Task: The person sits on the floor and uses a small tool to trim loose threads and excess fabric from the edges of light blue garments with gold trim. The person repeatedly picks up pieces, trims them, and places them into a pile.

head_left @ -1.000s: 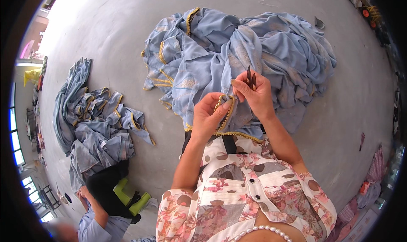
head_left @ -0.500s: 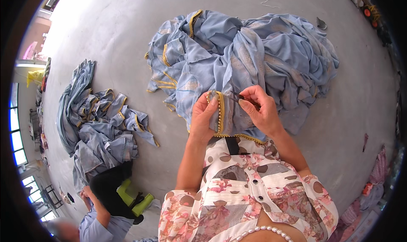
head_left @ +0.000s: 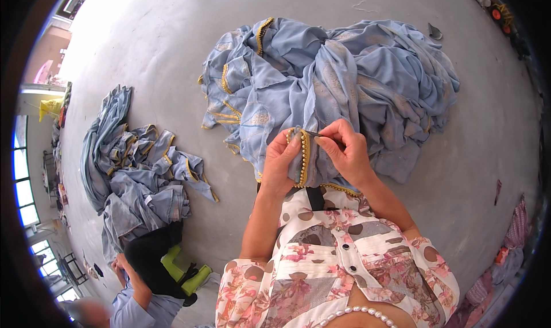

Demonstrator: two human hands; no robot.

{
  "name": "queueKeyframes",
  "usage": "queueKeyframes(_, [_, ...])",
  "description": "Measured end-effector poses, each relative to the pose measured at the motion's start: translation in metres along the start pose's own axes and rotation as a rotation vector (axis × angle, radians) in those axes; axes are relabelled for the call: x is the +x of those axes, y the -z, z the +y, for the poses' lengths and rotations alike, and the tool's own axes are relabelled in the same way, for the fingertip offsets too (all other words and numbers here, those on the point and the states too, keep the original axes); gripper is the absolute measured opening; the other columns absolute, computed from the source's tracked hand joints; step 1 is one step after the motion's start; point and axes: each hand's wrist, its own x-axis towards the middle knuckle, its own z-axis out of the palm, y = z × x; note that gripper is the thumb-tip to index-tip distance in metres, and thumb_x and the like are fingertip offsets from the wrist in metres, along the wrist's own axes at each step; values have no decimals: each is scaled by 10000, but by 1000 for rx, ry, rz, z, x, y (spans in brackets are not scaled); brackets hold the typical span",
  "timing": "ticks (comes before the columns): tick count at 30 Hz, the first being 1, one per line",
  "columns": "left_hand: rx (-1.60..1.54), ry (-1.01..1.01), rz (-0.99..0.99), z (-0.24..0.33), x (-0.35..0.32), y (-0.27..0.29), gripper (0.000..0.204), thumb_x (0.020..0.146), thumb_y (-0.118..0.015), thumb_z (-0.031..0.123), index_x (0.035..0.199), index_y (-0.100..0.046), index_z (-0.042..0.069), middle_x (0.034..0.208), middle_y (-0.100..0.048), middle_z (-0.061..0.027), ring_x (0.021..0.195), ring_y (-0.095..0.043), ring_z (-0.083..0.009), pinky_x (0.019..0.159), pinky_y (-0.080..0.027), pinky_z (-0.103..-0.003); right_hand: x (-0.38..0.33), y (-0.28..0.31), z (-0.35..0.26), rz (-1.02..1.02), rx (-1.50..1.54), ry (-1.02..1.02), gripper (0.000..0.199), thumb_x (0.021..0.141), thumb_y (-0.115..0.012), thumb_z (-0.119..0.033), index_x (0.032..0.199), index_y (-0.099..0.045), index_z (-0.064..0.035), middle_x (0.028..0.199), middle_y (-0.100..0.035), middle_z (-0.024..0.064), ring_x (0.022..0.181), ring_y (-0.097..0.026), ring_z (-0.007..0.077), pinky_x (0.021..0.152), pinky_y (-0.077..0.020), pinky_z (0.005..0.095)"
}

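A big heap of light blue cloth with gold trim (head_left: 344, 81) lies on the grey floor in front of me. My left hand (head_left: 280, 162) pinches a folded edge of that cloth, its gold beaded border (head_left: 302, 158) running down between my hands. My right hand (head_left: 347, 150) holds a small dark pointed tool (head_left: 313, 133) with its tip at the top of the beaded border. Both hands are close together just above my lap.
A second pile of the same blue cloth (head_left: 135, 173) lies on the floor to my left. Another person (head_left: 138, 296) in a blue shirt sits at the lower left beside a green stool (head_left: 183, 268). Pink fabric (head_left: 508, 253) lies at the right rim.
My right hand has dropped from a raised position and brought the tool tip down to the trim. My left hand has shifted its grip along the beaded edge.
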Motion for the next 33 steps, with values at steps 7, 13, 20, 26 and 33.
queueKeyframes(7, [158,11,3,6,-1,-2,175,887,-606,117,1032,-577,22,931,-647,-23,804,-598,-69,712,-496,-215,19,17,-7,-132,155,8,298,811,-715,-167,992,-554,7,756,-579,-15,662,-465,6,595,-404,162])
queueKeyframes(13, [356,128,-67,11,0,-6,242,849,-653,86,1066,-583,6,929,-641,-9,814,-581,-47,725,-470,-188,37,22,-12,-277,81,-100,219,803,-716,-160,874,-598,10,723,-570,-35,640,-454,3,585,-399,164])
queueKeyframes(20, [395,104,-58,11,0,-9,267,848,-660,131,1080,-599,14,928,-650,-1,801,-586,-39,720,-473,-190,31,11,-3,-102,405,-213,167,830,-692,-169,791,-601,-35,670,-514,-71,605,-418,-5,537,-336,159])
queueKeyframes(26, [379,75,-54,9,-2,-3,241,884,-618,136,1080,-616,-4,947,-653,-7,827,-577,-43,749,-463,-194,28,23,-5,-90,316,-112,188,859,-659,-182,884,-577,-14,729,-543,-40,630,-448,12,555,-362,172])
queueKeyframes(33, [286,120,-22,14,-1,4,231,875,-633,170,1034,-634,3,944,-659,-11,827,-578,-45,752,-452,-192,16,40,-10,-235,-32,-25,235,876,-635,-194,945,-541,10,801,-614,56,714,-563,71,620,-441,214])
